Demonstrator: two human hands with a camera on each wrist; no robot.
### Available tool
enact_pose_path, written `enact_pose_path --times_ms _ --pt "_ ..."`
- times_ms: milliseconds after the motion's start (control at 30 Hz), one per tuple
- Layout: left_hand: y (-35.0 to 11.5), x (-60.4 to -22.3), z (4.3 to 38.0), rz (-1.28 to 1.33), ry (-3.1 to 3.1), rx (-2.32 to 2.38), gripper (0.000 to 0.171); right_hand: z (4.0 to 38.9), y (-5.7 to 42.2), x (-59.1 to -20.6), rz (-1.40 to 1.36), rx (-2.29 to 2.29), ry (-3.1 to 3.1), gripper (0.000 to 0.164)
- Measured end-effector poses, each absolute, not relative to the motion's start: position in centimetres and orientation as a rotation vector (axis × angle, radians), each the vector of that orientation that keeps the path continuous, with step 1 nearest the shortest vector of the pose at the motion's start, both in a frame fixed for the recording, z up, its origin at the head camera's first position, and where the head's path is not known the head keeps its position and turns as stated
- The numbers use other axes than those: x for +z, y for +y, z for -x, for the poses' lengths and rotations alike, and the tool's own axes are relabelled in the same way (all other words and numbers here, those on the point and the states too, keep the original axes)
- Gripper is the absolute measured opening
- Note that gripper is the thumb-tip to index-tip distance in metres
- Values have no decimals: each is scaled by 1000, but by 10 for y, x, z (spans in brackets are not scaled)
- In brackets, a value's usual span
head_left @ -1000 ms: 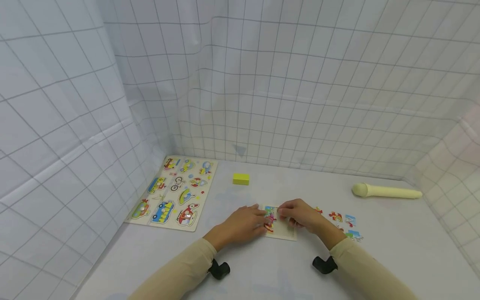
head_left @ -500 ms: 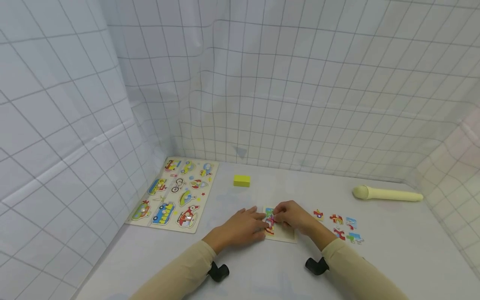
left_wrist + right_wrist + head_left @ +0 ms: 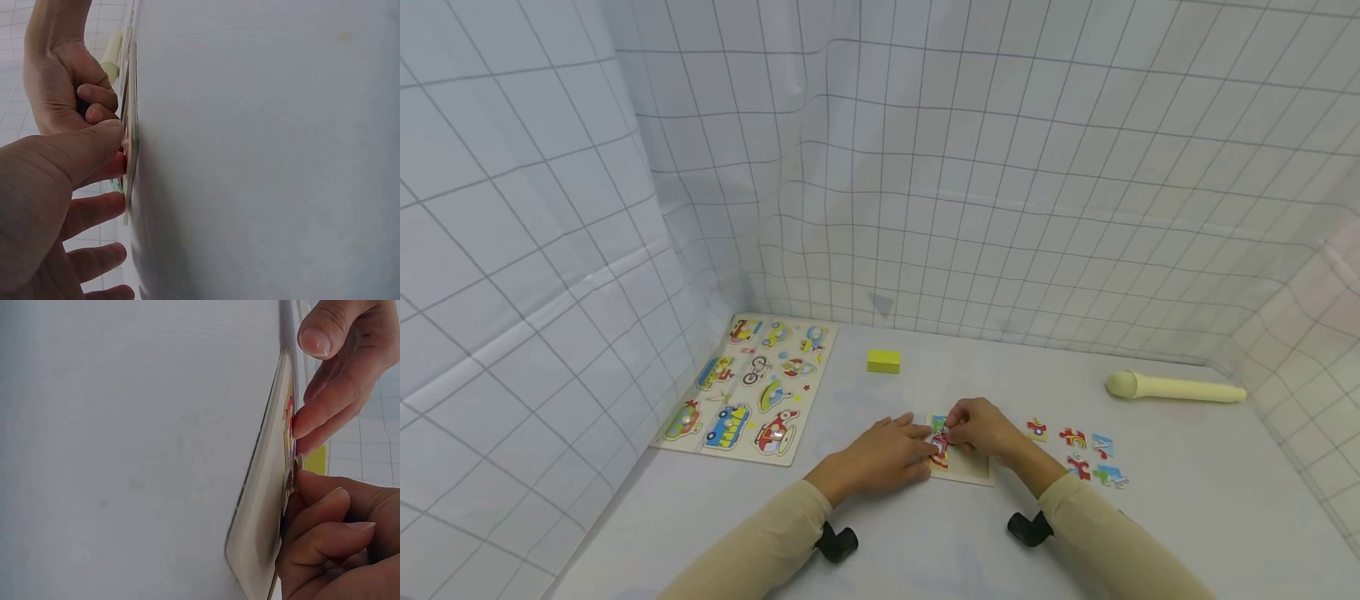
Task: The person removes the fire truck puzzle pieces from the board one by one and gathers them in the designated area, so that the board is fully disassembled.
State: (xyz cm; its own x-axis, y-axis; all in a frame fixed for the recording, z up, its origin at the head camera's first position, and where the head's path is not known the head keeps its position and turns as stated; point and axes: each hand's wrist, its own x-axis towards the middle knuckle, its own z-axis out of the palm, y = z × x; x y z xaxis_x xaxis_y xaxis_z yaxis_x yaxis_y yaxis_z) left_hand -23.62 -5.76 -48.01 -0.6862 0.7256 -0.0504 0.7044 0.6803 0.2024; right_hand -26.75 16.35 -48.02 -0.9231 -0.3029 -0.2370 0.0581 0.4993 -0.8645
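Note:
In the head view, a small wooden jigsaw tray [image 3: 972, 470] lies flat on the table, with brightly coloured pieces [image 3: 939, 454] along its left side and bare wood at the right. My left hand [image 3: 889, 456] lies at the left edge, its fingers spread and fingertips touching the pieces. From the right, my right hand [image 3: 985, 430] reaches over the tray with thumb and forefinger together. The right wrist view shows those fingertips pinching a small jigsaw piece [image 3: 299, 464], tilted and mostly hidden, against the laid pieces.
Several loose jigsaw pieces [image 3: 1078, 467] lie right of the tray. A yellow block [image 3: 883, 362] stands behind it. Further right lies a pale yellow stick [image 3: 1187, 389] with a rounded head. At the left is a large vehicle puzzle board [image 3: 805, 400]. Gridded white cloth [image 3: 1000, 208] walls the table.
My right hand has moved left over the tray, bringing the pinched jigsaw piece to the laid pieces, then shifted only slightly. The left hand has stayed in place.

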Motion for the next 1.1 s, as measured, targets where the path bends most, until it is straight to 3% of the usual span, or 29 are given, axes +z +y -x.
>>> enact_pose_path --times_ms 300,767,1100 --pt "-57 -480 236 -1158 2737 284 39 265 182 -476 179 -1441 2447 11" --pt "-61 -475 240 -1172 2734 346 38 269 264 -473 -44 -1471 2522 22" --pt "-57 -474 248 -1135 2773 347 39 264 262 -482 12 -1213 2660 11"
